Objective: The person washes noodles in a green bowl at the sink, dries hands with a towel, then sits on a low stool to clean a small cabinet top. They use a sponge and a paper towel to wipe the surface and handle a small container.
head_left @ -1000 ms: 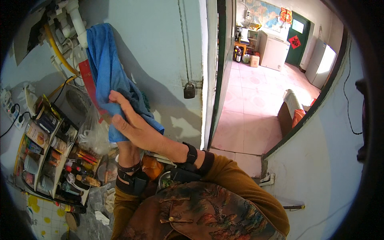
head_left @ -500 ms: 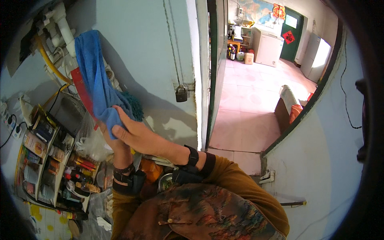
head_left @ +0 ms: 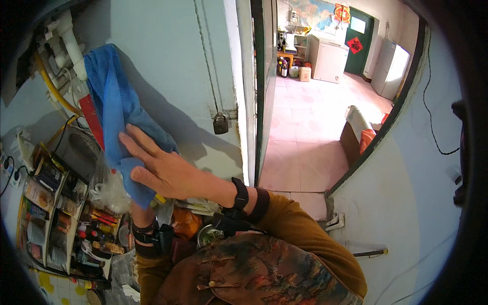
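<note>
The right hand (head_left: 168,175) has slid lower down the blue cloth (head_left: 114,114) hanging on the door (head_left: 168,61), fingers spread flat on it, left hand (head_left: 138,211) now bunching its bottom end underneath, so it's mid-wipe.

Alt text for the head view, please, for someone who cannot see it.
The person's right hand presses a hanging blue cloth flat, the left hand mostly hidden beneath it. Left, a cluttered shelf rack; right, a pale door with a dark padlock.
</note>
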Demonstrator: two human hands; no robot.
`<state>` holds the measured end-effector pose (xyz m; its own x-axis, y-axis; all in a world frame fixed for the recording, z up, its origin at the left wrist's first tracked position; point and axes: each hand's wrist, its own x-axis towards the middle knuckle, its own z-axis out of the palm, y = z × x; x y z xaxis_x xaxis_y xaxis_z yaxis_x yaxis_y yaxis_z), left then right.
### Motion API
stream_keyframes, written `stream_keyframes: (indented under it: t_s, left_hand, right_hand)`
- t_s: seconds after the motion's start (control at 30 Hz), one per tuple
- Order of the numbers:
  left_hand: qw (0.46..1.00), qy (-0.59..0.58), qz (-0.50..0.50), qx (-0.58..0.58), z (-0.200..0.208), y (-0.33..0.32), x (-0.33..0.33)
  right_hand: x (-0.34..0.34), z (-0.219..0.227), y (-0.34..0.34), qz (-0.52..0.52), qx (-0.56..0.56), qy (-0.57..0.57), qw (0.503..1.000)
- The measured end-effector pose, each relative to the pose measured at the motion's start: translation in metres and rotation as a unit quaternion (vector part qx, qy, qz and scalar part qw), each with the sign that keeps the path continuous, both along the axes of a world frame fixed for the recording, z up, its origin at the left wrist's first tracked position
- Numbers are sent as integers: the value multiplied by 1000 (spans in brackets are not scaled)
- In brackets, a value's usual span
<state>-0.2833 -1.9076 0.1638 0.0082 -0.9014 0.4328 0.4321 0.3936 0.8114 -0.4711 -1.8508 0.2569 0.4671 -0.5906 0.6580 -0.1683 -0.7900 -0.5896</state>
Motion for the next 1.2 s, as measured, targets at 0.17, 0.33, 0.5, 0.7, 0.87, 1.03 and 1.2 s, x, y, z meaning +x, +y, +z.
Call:
stream_keyframes:
  t_s: [0.17, 0.33, 0.5, 0.7, 0.87, 1.03, 1.2]
  left_hand:
    - [907, -386, 123, -112, 25, 26, -6]
    - [940, -325, 84, -55, 22, 29, -18]
    - [974, -207, 82, 36, 10, 33, -42]
    - [972, -215, 84, 46, 8, 40, -62]
    - [932, -338, 127, 19, 1, 45, -65]
    - [935, -318, 153, -48, -9, 51, -65]
    - [924, -348, 157, -39, -14, 52, -58]
  right_hand:
    - [3, -7, -24, 54, 71, -114, 989]
    - [-18, -27, -19, -124, -88, -60, 987]
    - [-51, -39, -15, -344, -250, -138, 895]
    - [-85, -47, -32, -510, -211, -150, 821]
    - [-93, -48, -42, -562, -229, -77, 791]
    - [-99, -49, -54, -588, -169, -39, 790]
    - [-108, -53, -60, -585, -170, -1, 793]
